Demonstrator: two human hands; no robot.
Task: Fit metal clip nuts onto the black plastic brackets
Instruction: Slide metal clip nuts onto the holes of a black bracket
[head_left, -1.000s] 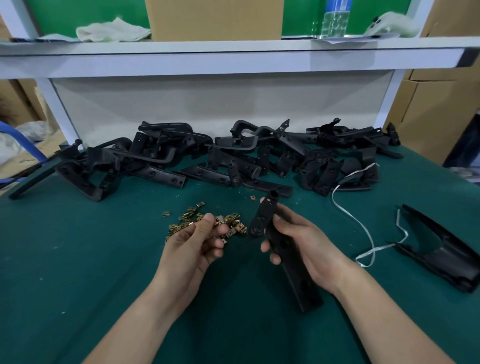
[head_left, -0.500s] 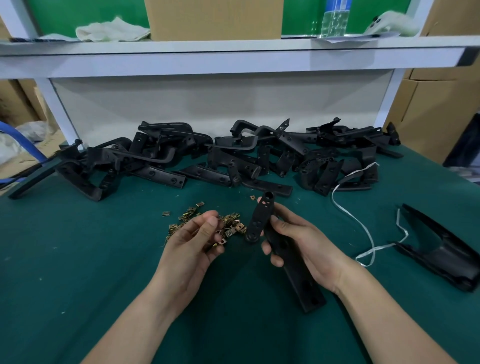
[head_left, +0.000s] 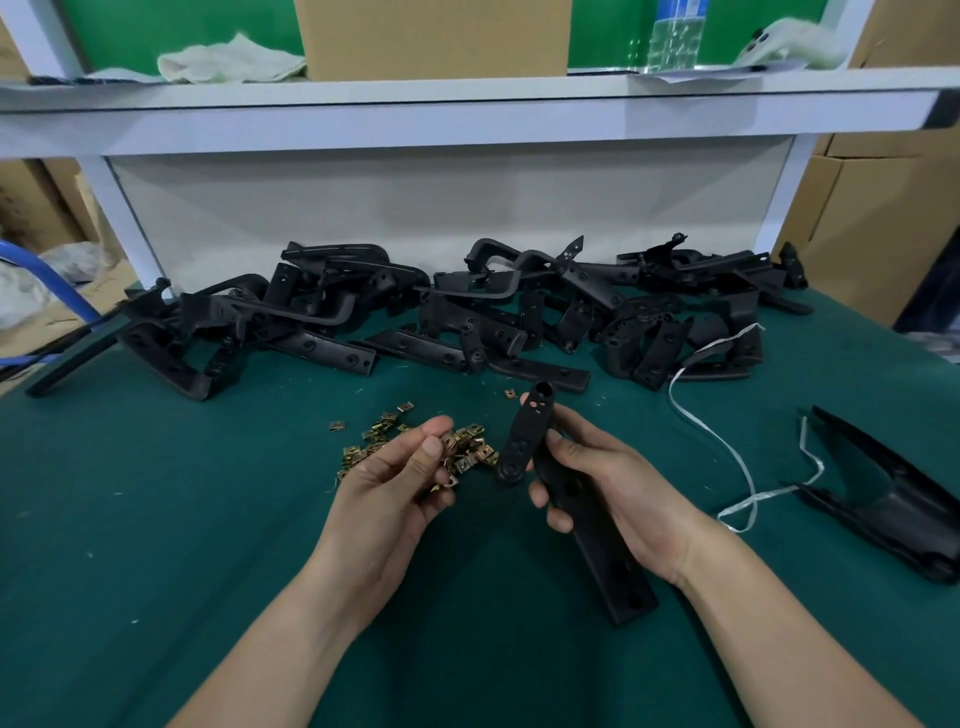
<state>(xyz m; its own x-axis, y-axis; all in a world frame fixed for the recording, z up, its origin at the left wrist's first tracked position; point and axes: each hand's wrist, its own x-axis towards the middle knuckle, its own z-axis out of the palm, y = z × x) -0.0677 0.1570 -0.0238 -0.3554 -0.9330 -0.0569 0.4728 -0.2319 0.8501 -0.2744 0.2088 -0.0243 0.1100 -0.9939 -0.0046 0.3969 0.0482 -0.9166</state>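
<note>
My right hand (head_left: 613, 483) grips a long black plastic bracket (head_left: 527, 441) above the green table; its perforated arm stands up toward the far side and its flat bar runs down past my palm. My left hand (head_left: 400, 483) hovers just left of it, over a small heap of brass-coloured clip nuts (head_left: 467, 449). Its fingers are curled with the thumb against the fingertips. Whether a clip nut sits between them is hidden. A long pile of black brackets (head_left: 457, 317) lies across the back of the table.
A large black moulded part (head_left: 893, 499) lies at the right edge, with a white plastic strap (head_left: 727, 452) curling beside it. A white shelf (head_left: 467, 114) overhangs the back of the bench. Cardboard boxes (head_left: 878, 218) stand to the right, a blue tube (head_left: 47, 280) at the left.
My right hand has tilted the bracket, raising its perforated arm a little toward the far side. My left hand has shifted slightly up over the clip nuts, fingertips working together.
</note>
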